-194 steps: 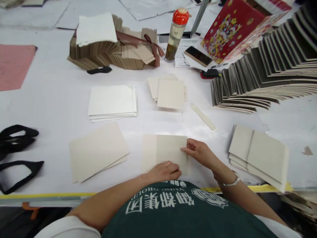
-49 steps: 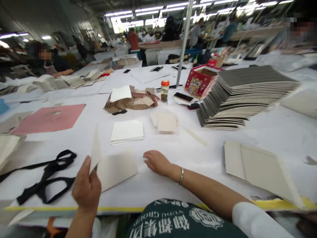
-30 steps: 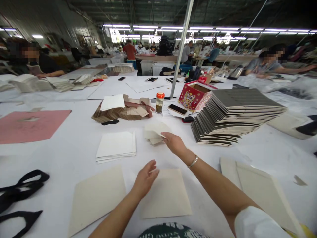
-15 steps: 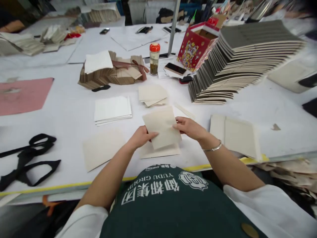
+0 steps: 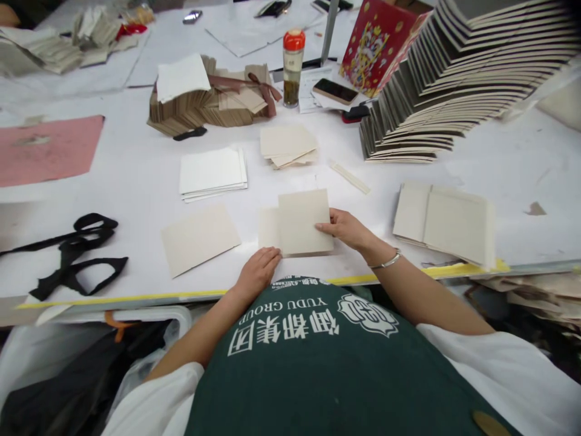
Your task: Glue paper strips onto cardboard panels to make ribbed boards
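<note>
My right hand [image 5: 348,230] pinches a cream card [image 5: 303,221] by its right edge, thumb on top. That card overlaps a second pale card [image 5: 269,227], whose left part shows beneath it. At the table's near edge, my left hand [image 5: 259,269] lies with its fingers stretched out, fingertips by the lower left corner of the held card; it grips nothing that I can see. To the left lies a loose cream sheet [image 5: 200,239]. Beyond the hands are a stack of white cards [image 5: 212,172] and a small pile of cream cards [image 5: 288,145].
Folded boards [image 5: 454,221] lie at right, below a tall leaning stack of dark-covered boards [image 5: 436,97]. Black strips [image 5: 86,248] are at left. Farther back stand a red-lidded bottle [image 5: 293,69], a phone [image 5: 336,91], a red box [image 5: 376,45] and a brown bundle [image 5: 204,100].
My left hand has let go of the card and dropped to the table edge. The card, in my right hand, has straightened over the lower card. The view has tilted down.
</note>
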{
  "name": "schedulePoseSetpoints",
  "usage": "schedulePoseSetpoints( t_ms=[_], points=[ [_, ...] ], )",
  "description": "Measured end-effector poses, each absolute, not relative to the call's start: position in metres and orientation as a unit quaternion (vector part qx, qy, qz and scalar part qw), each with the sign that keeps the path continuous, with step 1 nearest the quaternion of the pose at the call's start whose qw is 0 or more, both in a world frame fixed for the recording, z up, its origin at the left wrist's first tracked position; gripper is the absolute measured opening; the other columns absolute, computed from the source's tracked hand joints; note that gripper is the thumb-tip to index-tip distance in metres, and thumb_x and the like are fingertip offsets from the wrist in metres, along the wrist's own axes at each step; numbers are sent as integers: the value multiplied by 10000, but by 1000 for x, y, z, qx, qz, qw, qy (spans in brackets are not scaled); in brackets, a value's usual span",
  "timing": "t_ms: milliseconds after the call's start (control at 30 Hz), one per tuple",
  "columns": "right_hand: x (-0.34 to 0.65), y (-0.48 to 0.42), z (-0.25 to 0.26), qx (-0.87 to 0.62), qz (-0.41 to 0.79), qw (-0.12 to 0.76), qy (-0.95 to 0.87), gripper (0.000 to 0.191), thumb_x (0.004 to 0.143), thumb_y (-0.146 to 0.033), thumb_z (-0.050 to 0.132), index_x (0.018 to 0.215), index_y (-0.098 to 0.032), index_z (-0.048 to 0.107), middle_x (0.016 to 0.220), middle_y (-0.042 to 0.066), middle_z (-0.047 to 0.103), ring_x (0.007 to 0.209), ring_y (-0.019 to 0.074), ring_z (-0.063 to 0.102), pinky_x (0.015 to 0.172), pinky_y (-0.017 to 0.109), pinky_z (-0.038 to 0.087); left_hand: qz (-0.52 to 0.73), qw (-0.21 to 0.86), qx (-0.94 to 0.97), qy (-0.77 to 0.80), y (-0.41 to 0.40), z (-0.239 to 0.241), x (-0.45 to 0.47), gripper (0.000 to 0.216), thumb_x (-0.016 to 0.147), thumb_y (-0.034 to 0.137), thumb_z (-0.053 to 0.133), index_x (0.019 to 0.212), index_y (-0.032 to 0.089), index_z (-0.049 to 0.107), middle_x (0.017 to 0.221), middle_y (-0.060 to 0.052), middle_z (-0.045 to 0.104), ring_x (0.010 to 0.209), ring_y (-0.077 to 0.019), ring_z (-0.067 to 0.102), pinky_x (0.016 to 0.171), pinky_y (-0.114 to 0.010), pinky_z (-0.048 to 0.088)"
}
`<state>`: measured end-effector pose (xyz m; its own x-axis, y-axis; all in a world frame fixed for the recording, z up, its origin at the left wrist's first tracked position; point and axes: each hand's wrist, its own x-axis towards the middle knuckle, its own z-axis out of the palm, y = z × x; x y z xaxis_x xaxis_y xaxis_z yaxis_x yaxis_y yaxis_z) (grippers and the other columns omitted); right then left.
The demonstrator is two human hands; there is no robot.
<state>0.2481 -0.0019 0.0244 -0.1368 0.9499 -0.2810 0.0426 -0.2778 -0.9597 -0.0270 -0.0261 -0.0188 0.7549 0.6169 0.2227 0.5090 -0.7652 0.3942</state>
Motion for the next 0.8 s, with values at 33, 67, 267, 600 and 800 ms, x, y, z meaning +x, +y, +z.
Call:
schedulePoseSetpoints(
  t_ms=[33,67,267,600,800],
  points=[
    [245,-2,21,-536,596,380,-462,374,642,-307,655,968,-143,577,978,60,651,883,198,589,811,378,454,169,154,924,305,-26,-21,-28,319,871,174,325,1106,167,540,1167,-97,556,1124,-194,470,966,-423,382],
    [243,-2,18,-537,598,377,-460,373,638,-307,656,964,-142,579,972,60,653,876,195,591,810,377,455,171,152,924,306,-26,-23,-28,322,871,172,323,1112,163,537,1172,-98,553,1131,-194,465,972,-428,376],
    [238,-2,11,-550,609,356,-447,353,620,-308,666,920,-138,589,928,59,666,824,189,604,772,361,473,195,148,919,310,-26,-21,-27,296,863,168,351,1073,145,559,1145,-103,571,1117,-189,481,981,-415,378],
    [242,-4,-1,-574,570,341,-479,364,652,-319,647,961,-139,579,955,67,660,837,197,605,759,365,476,190,139,918,320,-28,-21,-27,267,858,175,371,1024,136,577,1127,-92,583,1111,-188,487,988,-400,376],
    [240,-5,1,-579,574,340,-468,363,645,-309,652,954,-136,574,979,77,655,830,198,610,754,362,483,188,115,924,313,-28,-22,-27,263,863,178,372,1029,140,571,1132,-84,579,1110,-177,484,992,-381,372]
  ],
)
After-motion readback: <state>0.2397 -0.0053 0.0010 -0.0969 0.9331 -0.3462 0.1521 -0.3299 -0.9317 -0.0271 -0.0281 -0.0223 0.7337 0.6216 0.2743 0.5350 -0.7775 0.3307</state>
